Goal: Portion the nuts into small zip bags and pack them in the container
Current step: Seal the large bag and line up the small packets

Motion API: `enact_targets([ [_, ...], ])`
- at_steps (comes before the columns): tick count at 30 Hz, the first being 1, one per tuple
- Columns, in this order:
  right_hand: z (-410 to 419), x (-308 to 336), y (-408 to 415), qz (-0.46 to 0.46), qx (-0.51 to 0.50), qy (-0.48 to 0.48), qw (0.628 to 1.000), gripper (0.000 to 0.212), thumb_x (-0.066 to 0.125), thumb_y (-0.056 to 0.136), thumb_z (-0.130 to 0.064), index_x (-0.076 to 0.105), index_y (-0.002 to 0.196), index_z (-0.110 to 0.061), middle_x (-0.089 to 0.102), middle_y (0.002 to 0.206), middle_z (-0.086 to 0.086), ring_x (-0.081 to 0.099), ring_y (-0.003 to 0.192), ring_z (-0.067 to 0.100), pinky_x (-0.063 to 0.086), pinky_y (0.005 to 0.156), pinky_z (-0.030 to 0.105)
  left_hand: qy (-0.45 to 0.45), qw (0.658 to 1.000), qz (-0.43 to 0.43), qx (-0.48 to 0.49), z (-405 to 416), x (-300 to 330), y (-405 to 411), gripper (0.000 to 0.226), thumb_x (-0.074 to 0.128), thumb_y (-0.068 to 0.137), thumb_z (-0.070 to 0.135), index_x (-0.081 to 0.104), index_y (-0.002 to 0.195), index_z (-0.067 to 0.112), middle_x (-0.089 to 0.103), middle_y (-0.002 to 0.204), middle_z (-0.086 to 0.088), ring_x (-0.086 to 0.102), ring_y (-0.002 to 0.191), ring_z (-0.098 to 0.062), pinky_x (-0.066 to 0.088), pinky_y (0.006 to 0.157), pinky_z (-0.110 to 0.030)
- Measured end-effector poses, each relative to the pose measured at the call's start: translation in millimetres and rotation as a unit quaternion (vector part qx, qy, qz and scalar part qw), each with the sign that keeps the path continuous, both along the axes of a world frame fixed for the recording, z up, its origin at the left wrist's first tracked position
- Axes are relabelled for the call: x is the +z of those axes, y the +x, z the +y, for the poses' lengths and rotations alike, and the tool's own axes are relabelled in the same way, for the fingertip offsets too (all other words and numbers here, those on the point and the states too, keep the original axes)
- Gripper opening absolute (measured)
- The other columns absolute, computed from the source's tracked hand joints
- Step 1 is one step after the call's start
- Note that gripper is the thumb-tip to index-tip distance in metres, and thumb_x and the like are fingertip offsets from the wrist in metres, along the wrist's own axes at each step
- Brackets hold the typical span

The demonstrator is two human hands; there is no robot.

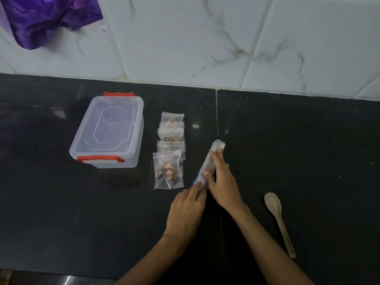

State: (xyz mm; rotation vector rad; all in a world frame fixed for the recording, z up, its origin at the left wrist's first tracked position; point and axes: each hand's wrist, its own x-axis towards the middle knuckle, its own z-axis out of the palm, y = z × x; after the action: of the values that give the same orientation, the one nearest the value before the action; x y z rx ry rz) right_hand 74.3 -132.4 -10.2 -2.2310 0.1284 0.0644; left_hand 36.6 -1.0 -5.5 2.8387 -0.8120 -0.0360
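A clear plastic container (107, 130) with red latches stands lid-on at the left of the black counter. Beside it on the right, several small zip bags of nuts (169, 153) lie in an overlapping row, the nearest one largest in view. Right of them a rolled-up clear bag (213, 153) lies slanted on the counter. My right hand (221, 179) grips the roll along its length, thumb curled onto it. My left hand (188, 210) presses its fingertips on the roll's near end.
A pale wooden spoon (277, 219) lies on the counter at the right. A purple plastic bag (45, 17) hangs at the top left against the white tiled wall (205, 38). The counter's front edge runs along the bottom left.
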Motion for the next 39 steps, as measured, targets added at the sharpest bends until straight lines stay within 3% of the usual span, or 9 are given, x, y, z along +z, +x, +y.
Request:
enact_targets([
  [2,-7,1,25,0.010,0.051,-0.029,0.998,0.062,0.043,0.099,-0.023,0.010,0.151,-0.028,-0.003,0.158,-0.007,0.005,0.144,0.016,0.002,0.116,0.033,0.030,0.999,-0.032,-0.005,-12,-3,10,0.043,0.069,0.070,0.022,0.069,0.111,0.010,0.067,0.113,-0.008,0.065,0.089,-0.020,0.054,0.071,-0.031],
  [5,-16,7,63,0.052,0.121,-0.087,0.988,0.062,0.039,0.100,-0.021,0.005,0.151,-0.030,-0.005,0.158,-0.008,0.000,0.142,0.014,0.004,0.116,0.035,0.054,0.998,0.002,0.011,-24,5,26,0.055,0.032,0.082,0.026,0.059,0.123,0.001,0.062,0.124,-0.014,0.058,0.116,-0.026,0.050,0.085,-0.037],
  [8,-19,14,93,0.064,0.187,-0.135,0.971,0.066,0.039,0.100,-0.018,-0.001,0.150,-0.029,-0.012,0.157,-0.009,-0.007,0.139,0.007,0.003,0.117,0.035,0.124,0.992,0.005,0.016,-30,9,42,0.058,0.025,0.097,0.025,0.004,0.145,-0.002,0.016,0.155,-0.019,0.014,0.145,-0.028,0.021,0.113,-0.044],
  [11,-23,15,110,0.085,0.223,-0.168,0.956,0.070,0.042,0.099,-0.015,-0.005,0.150,-0.027,-0.016,0.155,-0.011,-0.013,0.136,0.005,0.001,0.116,0.033,0.141,0.990,0.003,0.029,-33,6,51,0.062,0.020,0.101,0.029,-0.023,0.135,-0.001,-0.008,0.156,-0.019,-0.008,0.145,-0.027,-0.008,0.113,-0.043],
  [17,-28,15,117,0.103,0.224,-0.159,0.956,0.068,0.042,0.100,-0.021,-0.003,0.150,-0.031,-0.013,0.156,-0.013,-0.012,0.128,0.003,0.004,0.116,0.038,0.161,0.984,0.047,0.062,-37,8,51,0.063,0.016,0.102,0.030,-0.026,0.137,-0.001,-0.029,0.143,-0.015,-0.029,0.131,-0.024,-0.027,0.098,-0.043],
  [20,-27,11,118,0.095,0.202,-0.128,0.966,0.068,0.045,0.098,-0.023,0.002,0.149,-0.035,-0.007,0.157,-0.011,-0.004,0.143,0.017,0.006,0.118,0.045,0.151,0.985,0.045,0.076,-39,6,50,0.062,0.015,0.102,0.029,-0.027,0.136,-0.002,-0.032,0.139,-0.015,-0.030,0.131,-0.024,-0.026,0.100,-0.044],
  [27,-11,14,91,0.021,0.123,-0.008,0.992,0.061,0.050,0.096,-0.013,0.024,0.148,-0.029,0.010,0.158,-0.008,0.012,0.145,0.023,0.020,0.117,0.046,0.174,0.980,0.037,0.085,-39,12,45,0.064,0.019,0.101,0.030,-0.022,0.140,0.001,-0.017,0.155,-0.017,-0.022,0.141,-0.027,-0.022,0.103,-0.046],
  [31,-7,23,74,-0.010,0.103,0.021,0.994,0.044,0.042,0.098,-0.011,0.041,0.140,-0.027,0.027,0.154,-0.004,0.029,0.140,0.017,0.032,0.109,0.031,0.156,0.982,0.012,0.108,-39,20,32,0.068,0.022,0.101,0.033,-0.027,0.133,-0.001,-0.019,0.154,-0.020,-0.029,0.135,-0.029,-0.023,0.104,-0.045],
  [39,-18,32,43,-0.017,0.121,-0.036,0.992,0.044,0.042,0.098,-0.014,0.038,0.141,-0.024,0.030,0.153,0.002,0.029,0.140,0.021,0.032,0.111,0.039,0.118,0.980,0.000,0.160,-30,27,8,0.067,0.025,0.099,0.025,-0.031,0.132,0.006,-0.023,0.153,-0.016,-0.025,0.139,-0.028,-0.022,0.104,-0.047],
])
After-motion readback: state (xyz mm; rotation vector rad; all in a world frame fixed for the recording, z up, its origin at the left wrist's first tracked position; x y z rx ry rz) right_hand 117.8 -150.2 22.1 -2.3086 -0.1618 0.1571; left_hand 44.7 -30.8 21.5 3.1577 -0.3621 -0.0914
